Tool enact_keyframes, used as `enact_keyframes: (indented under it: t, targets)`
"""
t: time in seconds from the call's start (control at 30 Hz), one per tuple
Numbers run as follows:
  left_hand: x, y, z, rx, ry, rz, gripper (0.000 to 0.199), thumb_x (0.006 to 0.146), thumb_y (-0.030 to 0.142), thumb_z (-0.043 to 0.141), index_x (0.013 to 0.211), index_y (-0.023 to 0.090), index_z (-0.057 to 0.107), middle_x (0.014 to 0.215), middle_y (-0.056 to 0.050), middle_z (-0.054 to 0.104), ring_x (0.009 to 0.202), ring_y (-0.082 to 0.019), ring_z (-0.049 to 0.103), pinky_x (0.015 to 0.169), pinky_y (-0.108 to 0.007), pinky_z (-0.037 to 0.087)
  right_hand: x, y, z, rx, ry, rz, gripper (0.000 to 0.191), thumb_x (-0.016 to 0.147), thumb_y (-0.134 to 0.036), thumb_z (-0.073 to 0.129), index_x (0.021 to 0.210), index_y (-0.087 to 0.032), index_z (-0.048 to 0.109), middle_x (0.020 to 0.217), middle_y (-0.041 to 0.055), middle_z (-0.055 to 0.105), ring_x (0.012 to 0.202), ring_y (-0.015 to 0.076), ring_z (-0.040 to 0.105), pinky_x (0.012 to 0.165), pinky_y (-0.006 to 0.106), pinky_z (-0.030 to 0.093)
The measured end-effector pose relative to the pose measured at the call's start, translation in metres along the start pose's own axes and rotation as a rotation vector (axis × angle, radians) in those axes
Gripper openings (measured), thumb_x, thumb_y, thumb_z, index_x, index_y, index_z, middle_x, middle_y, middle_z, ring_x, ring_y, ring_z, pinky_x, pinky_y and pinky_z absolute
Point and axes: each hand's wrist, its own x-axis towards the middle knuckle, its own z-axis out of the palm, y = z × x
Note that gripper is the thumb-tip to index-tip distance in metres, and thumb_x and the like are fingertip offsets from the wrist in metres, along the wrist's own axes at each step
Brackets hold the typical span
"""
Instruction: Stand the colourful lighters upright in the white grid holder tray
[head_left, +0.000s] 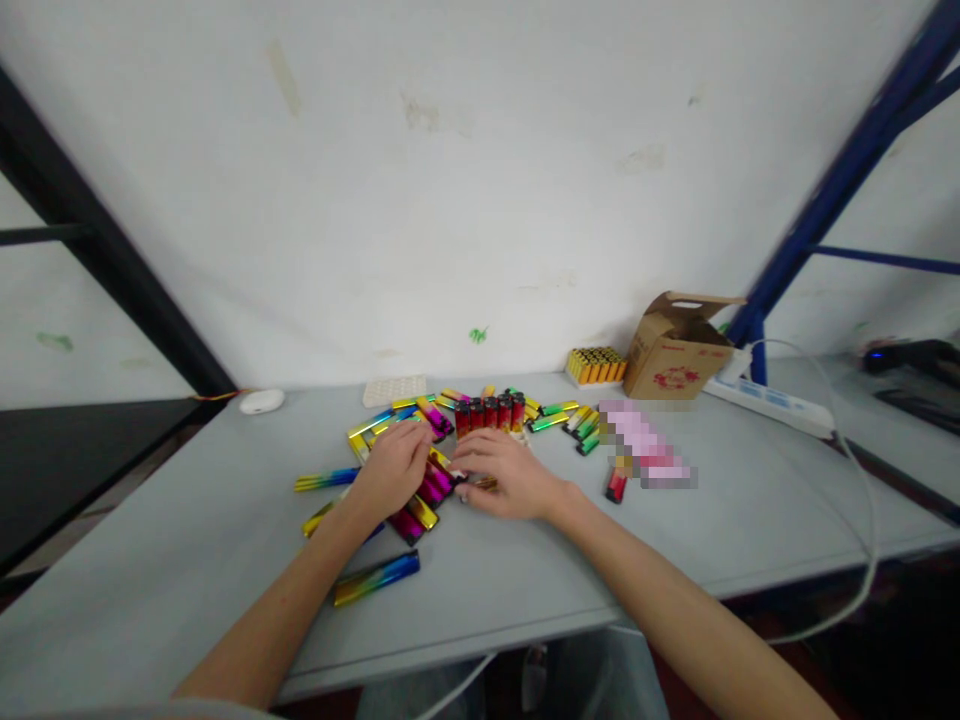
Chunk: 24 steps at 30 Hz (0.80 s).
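Observation:
My left hand [394,465] is over a loose pile of shiny, two-tone lighters [433,487] in yellow, magenta and blue. Its fingers curl together, and what they hold, if anything, is hidden. My right hand [506,472] has its fingers and thumb bent round a gold lighter [486,483], partly covered by the hand. Just behind the right fingers, several red lighters [490,412] with dark tops stand upright in a block. A yellow-and-blue lighter [377,578] lies by itself nearer the front edge.
Green-and-yellow lighters [551,421] lie right of the block, near a red lighter [616,486] and a blurred pink item [645,440]. Behind are a pale grid tray [394,390], upright yellow pieces [596,366], an opened cardboard box [675,355] and a power strip [772,405].

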Motion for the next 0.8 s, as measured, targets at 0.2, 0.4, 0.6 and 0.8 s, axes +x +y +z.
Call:
enact_keyframes:
  t: [0.2, 0.4, 0.6, 0.8]
  targets:
    - [-0.001, 0.000, 0.001, -0.005, -0.005, -0.015, 0.033, 0.096, 0.026, 0.032, 0.088, 0.019, 0.063, 0.098, -0.009, 0.067, 0.098, -0.025, 0.058, 0.093, -0.044, 0.045, -0.023, 0.037, -0.040, -0.042, 0.235, 0.473, 0.023, 0.091, -0.030, 0.050, 0.091, -0.018, 0.069, 0.076, 0.0044, 0.072, 0.067, 0.0159, 0.063, 0.066, 0.028, 0.048]
    - [0.000, 0.000, 0.002, -0.028, -0.021, -0.033, 0.034, 0.096, 0.026, 0.032, 0.088, 0.017, 0.064, 0.098, -0.011, 0.068, 0.097, -0.025, 0.058, 0.094, -0.044, 0.045, -0.050, 0.063, -0.062, 0.021, 0.280, 0.673, 0.028, 0.088, -0.031, 0.047, 0.087, -0.016, 0.070, 0.058, 0.0008, 0.063, 0.054, 0.0144, 0.057, 0.055, 0.025, 0.043]
    - [0.001, 0.002, -0.001, -0.022, -0.025, -0.019, 0.033, 0.095, 0.025, 0.033, 0.087, 0.017, 0.064, 0.099, -0.011, 0.068, 0.098, -0.026, 0.058, 0.094, -0.045, 0.044, -0.092, 0.053, -0.096, 0.047, -0.084, 0.570, 0.041, 0.067, -0.004, 0.047, 0.096, -0.019, 0.072, 0.095, 0.0067, 0.073, 0.086, 0.0206, 0.067, 0.079, 0.033, 0.053]
    - [0.001, 0.007, -0.002, -0.039, 0.010, -0.006, 0.032, 0.095, 0.024, 0.034, 0.089, 0.017, 0.065, 0.100, -0.010, 0.068, 0.100, -0.024, 0.057, 0.096, -0.043, 0.044, -0.124, 0.034, -0.132, -0.109, -0.390, 0.530, 0.053, 0.059, 0.004, 0.048, 0.097, -0.023, 0.073, 0.106, 0.0060, 0.071, 0.105, 0.0241, 0.063, 0.096, 0.039, 0.046]
